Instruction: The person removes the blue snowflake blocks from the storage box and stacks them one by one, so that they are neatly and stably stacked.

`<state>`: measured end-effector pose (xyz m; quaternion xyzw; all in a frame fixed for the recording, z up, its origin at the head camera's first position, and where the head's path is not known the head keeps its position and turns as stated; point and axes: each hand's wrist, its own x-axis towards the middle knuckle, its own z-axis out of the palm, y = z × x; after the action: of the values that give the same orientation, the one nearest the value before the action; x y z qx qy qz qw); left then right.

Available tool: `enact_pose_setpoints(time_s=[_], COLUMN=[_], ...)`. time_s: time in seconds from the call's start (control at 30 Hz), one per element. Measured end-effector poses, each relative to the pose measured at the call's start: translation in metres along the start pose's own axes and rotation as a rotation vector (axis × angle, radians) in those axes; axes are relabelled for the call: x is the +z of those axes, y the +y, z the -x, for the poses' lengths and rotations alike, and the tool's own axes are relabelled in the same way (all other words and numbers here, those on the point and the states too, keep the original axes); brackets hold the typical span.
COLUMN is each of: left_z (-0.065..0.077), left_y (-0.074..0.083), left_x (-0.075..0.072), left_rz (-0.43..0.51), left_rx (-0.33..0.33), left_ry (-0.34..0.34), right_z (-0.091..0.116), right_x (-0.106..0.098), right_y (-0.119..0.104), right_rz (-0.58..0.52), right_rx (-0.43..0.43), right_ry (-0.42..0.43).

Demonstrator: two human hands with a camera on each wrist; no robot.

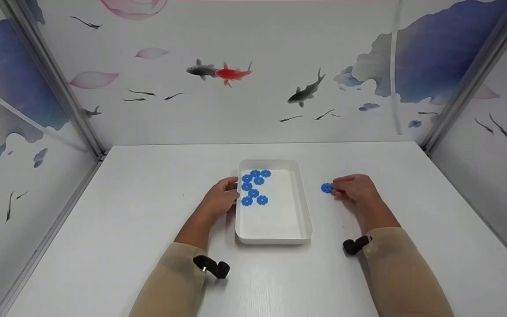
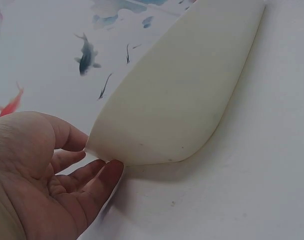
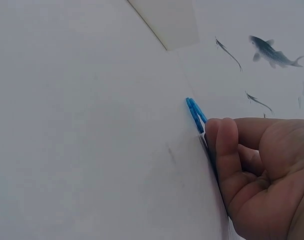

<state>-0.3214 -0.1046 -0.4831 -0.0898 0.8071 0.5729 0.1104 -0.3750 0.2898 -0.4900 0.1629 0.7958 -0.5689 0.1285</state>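
Note:
A shallow white tray (image 1: pixel 280 224) stands on the table with several blue flower-shaped plastic discs (image 1: pixel 262 200) lying in its left and upper part. My left hand (image 1: pixel 222 196) holds the tray by its left wall. In the left wrist view, the thumb and fingers of that hand meet the end of the tray's side (image 2: pixel 166 100). To the right of the tray, my right hand (image 1: pixel 355 188) pinches a blue flower-shaped disc (image 1: pixel 326 188) between thumb and fingers. Edge-on in the right wrist view, the blue piece (image 3: pixel 193 115) shows two thin parts spread in a narrow V.
The white table (image 1: pixel 148 176) is bounded by a printed back wall (image 1: pixel 253 119) and side walls with metal corner posts (image 1: pixel 469 83). A black wrist camera (image 1: pixel 211 267) sits at the left cuff, another black camera (image 1: pixel 356 245) at the right.

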Motion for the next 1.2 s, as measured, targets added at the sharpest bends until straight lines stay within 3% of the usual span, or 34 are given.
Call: enact_pose_setpoints(time_s=[0.3,0.47,0.7,0.93,1.2], left_z=[0.000,-0.001,0.000,0.001,-0.001], left_y=[0.000,0.000,0.000,-0.001,-0.002], left_x=[0.000,0.001,0.000,0.000,0.002], left_rz=[0.002,0.003,0.022,0.019,0.028], left_rx=[-0.006,-0.012,-0.020,-0.012,-0.028], left_ry=[0.001,-0.006,-0.018,-0.016,-0.011], right_z=[-0.002,0.001,0.010,0.028,0.048], right_x=[0.000,0.000,0.003,0.024,0.052], right_y=[0.001,0.000,-0.013,-0.035,-0.053], right_rz=[-0.027,-0.105,-0.172,-0.197,-0.102], right_rx=[0.002,0.015,-0.029,-0.107,-0.178], right_ry=[0.001,0.010,-0.047,-0.126,-0.151])
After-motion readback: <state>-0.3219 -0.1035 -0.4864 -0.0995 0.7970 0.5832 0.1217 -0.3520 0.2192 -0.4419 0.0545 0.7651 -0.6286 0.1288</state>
